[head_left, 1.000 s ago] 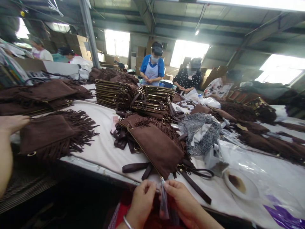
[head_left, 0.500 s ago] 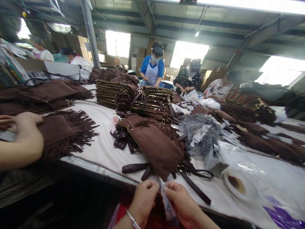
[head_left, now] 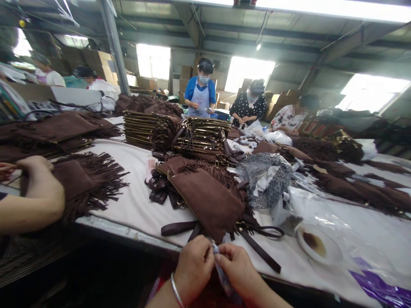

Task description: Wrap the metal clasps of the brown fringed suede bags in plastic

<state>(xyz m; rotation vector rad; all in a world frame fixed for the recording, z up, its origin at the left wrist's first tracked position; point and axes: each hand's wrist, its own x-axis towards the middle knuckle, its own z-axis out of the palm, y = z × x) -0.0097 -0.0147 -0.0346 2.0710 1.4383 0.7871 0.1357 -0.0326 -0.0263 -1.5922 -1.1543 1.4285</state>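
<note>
One brown fringed pouch (head_left: pixel 207 203) on the desk (head_left: pixel 136 194), straight ahead of the hands, on top of other brown pieces. Long axis slants: far end up and left, near end down and right, with the near corner pointing back toward the wearer at the front edge. Zip edge (head_left: pixel 192 208) runs along its left side down to that corner. Zip end sits right at the fingertips, between the two hands; can't tell which is nearer, looks about even.

Left hand (head_left: pixel 195 262), metal bangle (head_left: pixel 176 291) on wrist: fingers curled in, thumb and forefinger pinched tight at the top of a thin plastic wrap (head_left: pixel 222 271). Whether it also has the zip pull is hidden. Right hand (head_left: pixel 236 264): narrow pinch, thumb on the same wrap, just beside the left; wrap hangs down between them, below desk level. No gap to speak of in either grip.

Dark strap (head_left: pixel 260 249) lies right of the corner, apart from the right hand. Stacked pouches (head_left: pixel 201 136) behind. Co-worker's arm (head_left: pixel 40 194) far left, well apart, by another fringed pouch (head_left: pixel 75 182).
</note>
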